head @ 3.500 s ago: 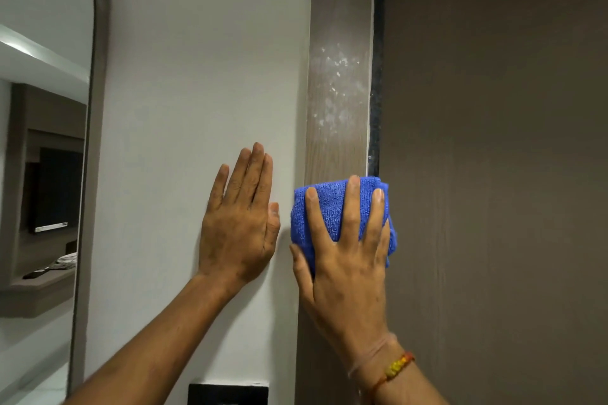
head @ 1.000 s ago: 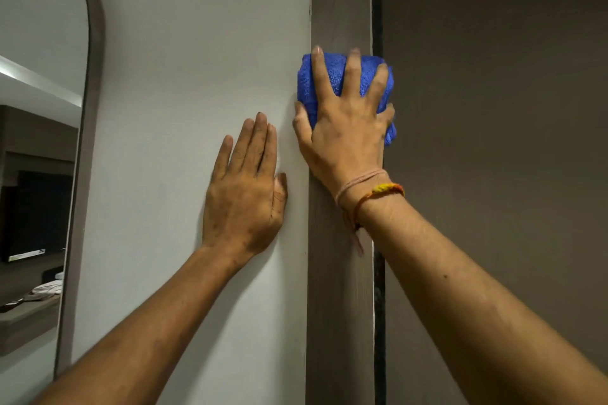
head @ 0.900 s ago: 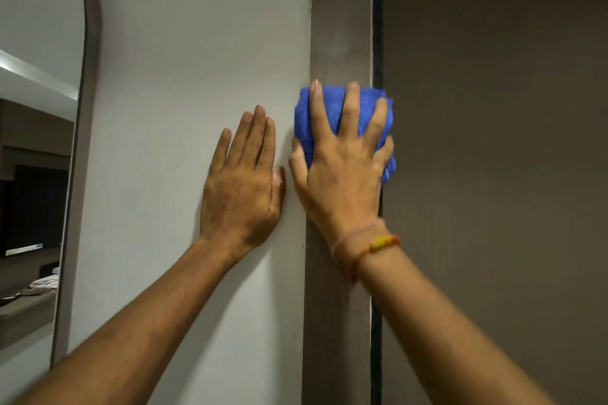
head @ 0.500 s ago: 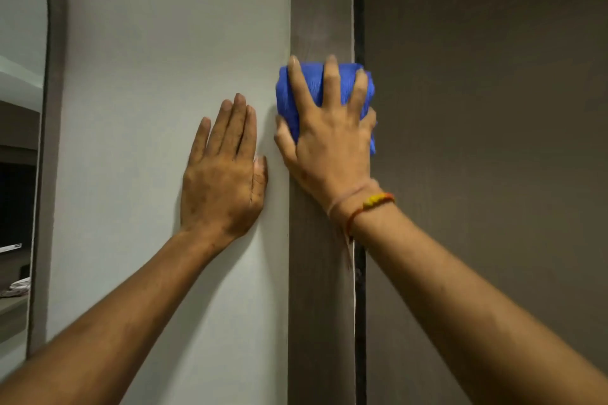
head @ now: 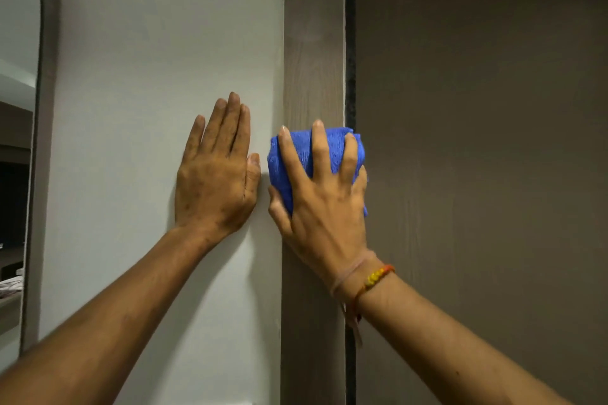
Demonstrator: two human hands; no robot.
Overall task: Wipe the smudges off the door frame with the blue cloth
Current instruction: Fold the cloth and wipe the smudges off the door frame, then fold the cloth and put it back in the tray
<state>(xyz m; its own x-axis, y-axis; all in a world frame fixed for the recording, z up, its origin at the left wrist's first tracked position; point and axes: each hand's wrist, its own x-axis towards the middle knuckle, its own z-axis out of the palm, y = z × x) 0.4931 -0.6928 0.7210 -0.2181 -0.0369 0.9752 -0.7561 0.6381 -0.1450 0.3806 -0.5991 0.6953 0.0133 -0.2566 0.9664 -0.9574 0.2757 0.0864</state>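
Note:
A grey-brown wooden door frame (head: 312,43) runs vertically through the middle of the view. My right hand (head: 324,204) presses a folded blue cloth (head: 297,154) flat against the frame at mid height, fingers spread over it. My left hand (head: 217,174) lies flat and empty on the white wall (head: 158,59) just left of the frame, fingers together. The frame above the cloth shows no white smudges. The strip under the cloth is hidden.
A brown door (head: 477,141) fills the right side, with a dark gap (head: 350,59) between it and the frame. At the far left stands an arched mirror edge (head: 46,108) reflecting a room.
The white smudges seen on the frame 3.5 s ago are gone. My right hand has slid the cloth down the frame since half a second ago. My left hand stays on the wall.

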